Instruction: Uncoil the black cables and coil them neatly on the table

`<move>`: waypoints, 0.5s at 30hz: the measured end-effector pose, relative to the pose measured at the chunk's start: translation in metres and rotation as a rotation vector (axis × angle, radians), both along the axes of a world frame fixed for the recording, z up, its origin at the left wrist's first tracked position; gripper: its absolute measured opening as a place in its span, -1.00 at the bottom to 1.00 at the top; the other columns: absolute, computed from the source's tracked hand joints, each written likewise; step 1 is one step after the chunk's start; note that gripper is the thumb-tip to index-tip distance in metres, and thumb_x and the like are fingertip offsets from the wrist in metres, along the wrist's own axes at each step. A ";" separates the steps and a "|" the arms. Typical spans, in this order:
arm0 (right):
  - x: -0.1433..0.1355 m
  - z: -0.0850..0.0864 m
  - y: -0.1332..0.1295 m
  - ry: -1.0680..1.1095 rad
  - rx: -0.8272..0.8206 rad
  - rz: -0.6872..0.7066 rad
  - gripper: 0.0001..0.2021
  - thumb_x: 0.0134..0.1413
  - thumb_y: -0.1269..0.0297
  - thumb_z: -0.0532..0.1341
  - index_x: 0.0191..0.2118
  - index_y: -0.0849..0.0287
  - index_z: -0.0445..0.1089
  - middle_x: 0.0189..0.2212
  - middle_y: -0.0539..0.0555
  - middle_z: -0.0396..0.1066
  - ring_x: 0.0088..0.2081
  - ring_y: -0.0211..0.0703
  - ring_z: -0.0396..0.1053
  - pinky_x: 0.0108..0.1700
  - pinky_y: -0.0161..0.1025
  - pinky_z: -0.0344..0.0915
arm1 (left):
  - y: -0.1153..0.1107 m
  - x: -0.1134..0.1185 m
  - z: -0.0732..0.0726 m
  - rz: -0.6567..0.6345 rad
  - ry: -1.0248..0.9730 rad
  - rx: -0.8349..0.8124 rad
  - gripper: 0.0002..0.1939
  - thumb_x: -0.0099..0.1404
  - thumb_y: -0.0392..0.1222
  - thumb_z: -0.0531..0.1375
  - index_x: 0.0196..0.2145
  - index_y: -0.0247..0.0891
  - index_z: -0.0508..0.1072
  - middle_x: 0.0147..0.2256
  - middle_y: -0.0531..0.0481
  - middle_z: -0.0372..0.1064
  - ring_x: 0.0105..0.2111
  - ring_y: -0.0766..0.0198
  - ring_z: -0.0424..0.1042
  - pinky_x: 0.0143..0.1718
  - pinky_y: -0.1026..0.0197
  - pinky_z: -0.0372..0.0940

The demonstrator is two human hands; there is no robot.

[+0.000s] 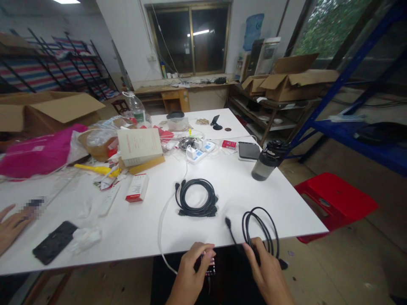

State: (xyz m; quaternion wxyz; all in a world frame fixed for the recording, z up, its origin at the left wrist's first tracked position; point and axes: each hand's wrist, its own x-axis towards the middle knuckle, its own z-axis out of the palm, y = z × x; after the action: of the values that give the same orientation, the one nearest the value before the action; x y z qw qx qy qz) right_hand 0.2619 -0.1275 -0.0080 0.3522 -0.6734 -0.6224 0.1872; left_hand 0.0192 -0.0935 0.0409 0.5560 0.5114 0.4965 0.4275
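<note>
At the table's front edge my right hand (261, 264) grips a loosely coiled black cable (260, 224), its fingers closed round the loops. One plug end (227, 222) points up to the left, and another end hangs by the wrist. To the left, my left hand (199, 264) is closed round a small dark object (210, 266) with pinkish spots, mostly hidden by the fingers. A white cord runs near this hand. Beyond both hands, a second coil of black cable (197, 198) lies flat on the white table (143, 228).
Another person's hand (15, 222) rests at the far left, near a black phone-like object (54, 242). A red-and-white box (137, 187), power strips (199, 154) and a dark bottle (265, 163) stand farther back. A red stool (343, 201) is at the right.
</note>
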 end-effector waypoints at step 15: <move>0.001 0.060 -0.007 0.574 0.110 -0.059 -0.52 0.51 -0.12 0.06 -0.07 0.14 0.57 -0.27 0.17 0.65 -0.23 -0.03 0.65 -0.10 -0.18 0.60 | -0.001 -0.018 0.045 0.045 -0.205 -0.068 -0.60 0.49 0.05 0.30 0.13 -0.24 0.54 0.02 -0.21 0.57 -0.06 0.01 0.59 -0.04 -0.06 0.54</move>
State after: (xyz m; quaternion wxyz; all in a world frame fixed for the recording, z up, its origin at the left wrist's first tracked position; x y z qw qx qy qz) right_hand 0.2634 -0.1344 0.0523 0.5552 -0.5905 -0.4868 0.3257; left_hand 0.0009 -0.0949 0.0857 0.6111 0.4348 0.4625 0.4728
